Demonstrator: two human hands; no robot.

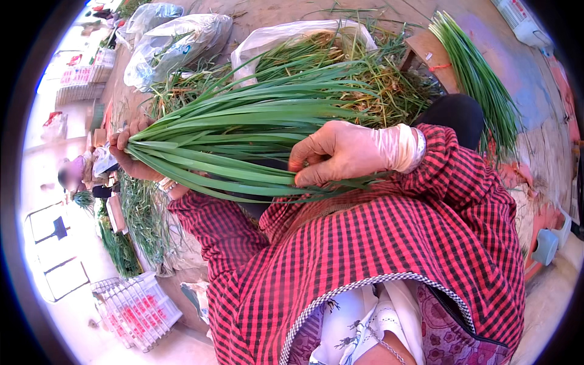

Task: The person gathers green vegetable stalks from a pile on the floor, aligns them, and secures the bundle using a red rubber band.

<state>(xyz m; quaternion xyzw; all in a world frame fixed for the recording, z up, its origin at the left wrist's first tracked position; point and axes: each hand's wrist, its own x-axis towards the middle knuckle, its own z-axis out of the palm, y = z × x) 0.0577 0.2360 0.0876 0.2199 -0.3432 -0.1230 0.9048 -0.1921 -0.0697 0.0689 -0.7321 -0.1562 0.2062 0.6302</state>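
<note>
A spread bunch of garlic chives lies across my lap, its long flat leaves fanned out to the right. My left hand grips the gathered end of the bunch at the left. Toward the leaf tips, my right hand pinches a few leaves between thumb and fingertips. A thin translucent glove covers the right hand, bunched at the wrist. The stem ends inside my left fist are hidden.
Trimmed leaves pile up beyond my knees beside a white plastic bag. At the right, a chive bundle rests on a wooden stool. Stacked plastic crates stand lower left; another person sits at the far left.
</note>
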